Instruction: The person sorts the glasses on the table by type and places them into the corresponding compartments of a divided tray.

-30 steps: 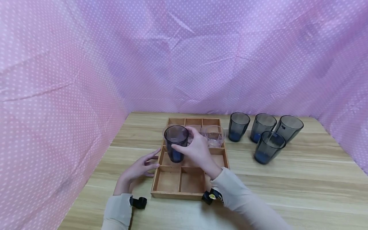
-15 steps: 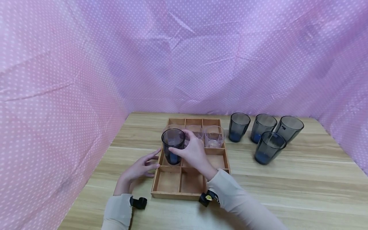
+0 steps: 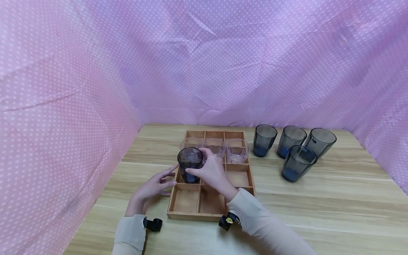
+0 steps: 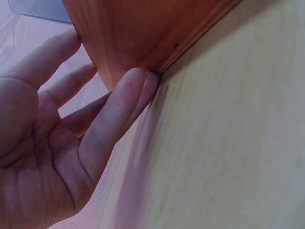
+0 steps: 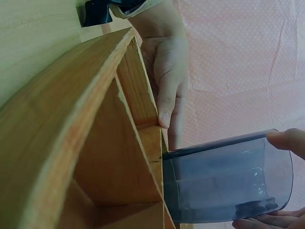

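A smoky grey drinking glass (image 3: 190, 159) stands upright in the left compartment of the middle row of a wooden divided tray (image 3: 183, 216). My right hand (image 3: 214, 173) grips it by the upper side, thumb in front and fingers behind. In the right wrist view the base of the glass (image 5: 219, 181) is inside the compartment, thumb and fingertips near its rim. My left hand (image 3: 156, 185) touches the tray's left side with its fingers spread. The left wrist view shows those fingertips (image 4: 128, 88) against the outer wooden wall (image 4: 128, 38).
Clear glasses (image 3: 237, 153) fill a row of the tray behind the grey one. To the right, several more smoky grey glasses (image 3: 298, 164) stand grouped on the wooden table (image 3: 318, 212). A pink dotted cloth (image 3: 204, 71) hangs behind and at the sides.
My right hand has lowered the grey glass and shifted it slightly left, down into the tray's compartment. My left hand has stayed at the tray's side.
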